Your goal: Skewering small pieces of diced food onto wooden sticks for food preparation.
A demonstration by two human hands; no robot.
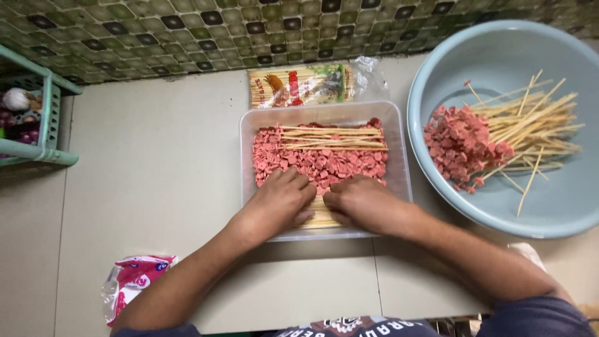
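A beige tiled floor (156, 156) carries a clear tub (399, 150), basin (499, 50), skewer packet (299, 84).

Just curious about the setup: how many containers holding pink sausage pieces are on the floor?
2. A clear rectangular tub sits in the middle, under both hands. A pale blue round basin sits at right, holding finished skewers. None seem hidden.
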